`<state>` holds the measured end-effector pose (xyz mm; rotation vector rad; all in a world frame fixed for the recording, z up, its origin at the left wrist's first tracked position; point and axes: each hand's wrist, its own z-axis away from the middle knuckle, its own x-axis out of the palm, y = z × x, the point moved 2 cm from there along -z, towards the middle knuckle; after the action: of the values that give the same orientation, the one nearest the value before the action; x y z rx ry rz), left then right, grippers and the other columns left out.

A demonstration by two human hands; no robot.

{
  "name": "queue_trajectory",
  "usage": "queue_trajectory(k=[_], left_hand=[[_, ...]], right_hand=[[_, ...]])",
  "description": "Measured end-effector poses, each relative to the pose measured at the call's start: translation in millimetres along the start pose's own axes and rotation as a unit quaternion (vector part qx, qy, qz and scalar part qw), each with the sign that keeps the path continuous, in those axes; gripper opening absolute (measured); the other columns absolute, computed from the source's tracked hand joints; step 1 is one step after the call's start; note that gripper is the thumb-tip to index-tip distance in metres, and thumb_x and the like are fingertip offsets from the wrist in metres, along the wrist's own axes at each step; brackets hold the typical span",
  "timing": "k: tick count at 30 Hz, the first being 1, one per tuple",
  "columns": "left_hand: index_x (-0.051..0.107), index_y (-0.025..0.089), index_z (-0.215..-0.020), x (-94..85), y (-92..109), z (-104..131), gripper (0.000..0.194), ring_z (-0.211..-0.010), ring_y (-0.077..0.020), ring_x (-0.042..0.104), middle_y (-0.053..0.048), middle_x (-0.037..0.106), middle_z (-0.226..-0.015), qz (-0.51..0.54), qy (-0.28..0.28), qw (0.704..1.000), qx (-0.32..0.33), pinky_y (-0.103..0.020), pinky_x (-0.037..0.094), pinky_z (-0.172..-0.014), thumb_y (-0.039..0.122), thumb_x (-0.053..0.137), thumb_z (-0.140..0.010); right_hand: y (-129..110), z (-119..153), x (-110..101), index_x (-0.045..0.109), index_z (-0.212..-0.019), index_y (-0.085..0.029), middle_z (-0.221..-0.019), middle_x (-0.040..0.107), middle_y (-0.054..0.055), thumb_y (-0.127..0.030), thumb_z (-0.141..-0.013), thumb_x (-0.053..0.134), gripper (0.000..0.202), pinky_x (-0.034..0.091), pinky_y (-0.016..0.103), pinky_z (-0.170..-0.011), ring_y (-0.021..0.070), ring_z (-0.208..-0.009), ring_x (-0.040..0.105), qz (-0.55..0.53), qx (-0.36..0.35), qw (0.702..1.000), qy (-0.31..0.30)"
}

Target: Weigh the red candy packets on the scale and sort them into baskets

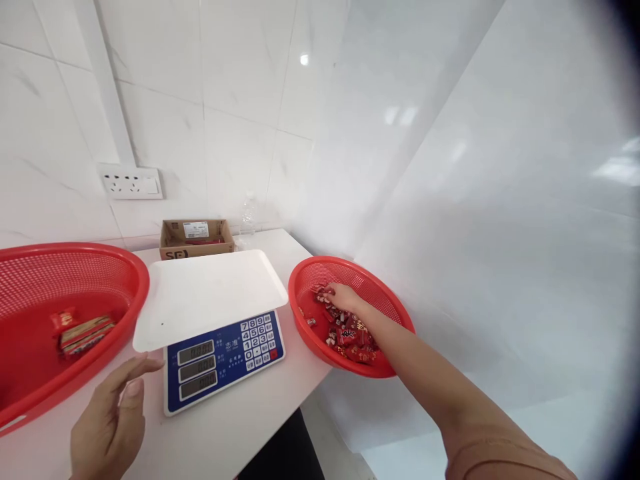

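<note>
My left hand [113, 417] hovers over the white table, left of the scale's display. Its fingers are loosely bent, with thumb and forefinger apart and nothing between them. The scale [225, 360] has a blue keypad panel and a flat white weighing pan [215, 293] with nothing lying on it. To the right, my right hand [343, 297] reaches into a red mesh basket [395, 313] holding a pile of small red-wrapped candies [347, 335]. The right fingertips close on a candy [320, 291] near the basket's far left side; the hand partly hides them.
A larger red basket [143, 280] at the left holds a few packets [87, 333]. Behind the scale stand an open cardboard box [197, 249] and a clear plastic bottle [248, 213]. A wall socket [131, 183] is above. White walls bound the table behind and right.
</note>
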<state>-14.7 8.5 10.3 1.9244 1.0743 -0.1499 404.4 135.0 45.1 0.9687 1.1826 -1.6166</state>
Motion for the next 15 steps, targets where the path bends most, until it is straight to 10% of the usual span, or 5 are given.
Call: queue_trajectory(k=[8, 15], left_hand=[[0.061, 0.023, -0.090, -1.4, -8.4, -2.4, 0.031, -0.093, -0.0206, 0.066, -0.004, 0.069, -0.102, -0.007, -0.074, 0.995, 0.065, -0.029, 0.053, -0.073, 0.039, 0.034, -0.088], [0.061, 0.024, -0.090, 2.8, -17.1, -1.9, 0.030, -0.094, -0.0198, 0.066, -0.004, 0.069, -0.103, -0.009, -0.074, 0.994, 0.086, -0.027, 0.054, -0.073, 0.038, 0.035, -0.089]], right_hand=[[1.7, -28.5, 6.7, 0.032, -0.141, -0.021, -0.145, 0.035, 0.013, -0.065, -0.072, 0.054, 0.085, 0.032, 0.041, -0.103, 0.0300, -0.129, 0.036, -0.018, -0.014, 0.997, -0.076], [-28.3, -11.1, 36.8, 0.032, -0.141, -0.026, -0.150, 0.022, 0.011, -0.051, -0.059, 0.072, 0.094, 0.034, 0.040, -0.101, 0.0326, -0.131, 0.031, 0.035, -0.138, 0.976, -0.163]])
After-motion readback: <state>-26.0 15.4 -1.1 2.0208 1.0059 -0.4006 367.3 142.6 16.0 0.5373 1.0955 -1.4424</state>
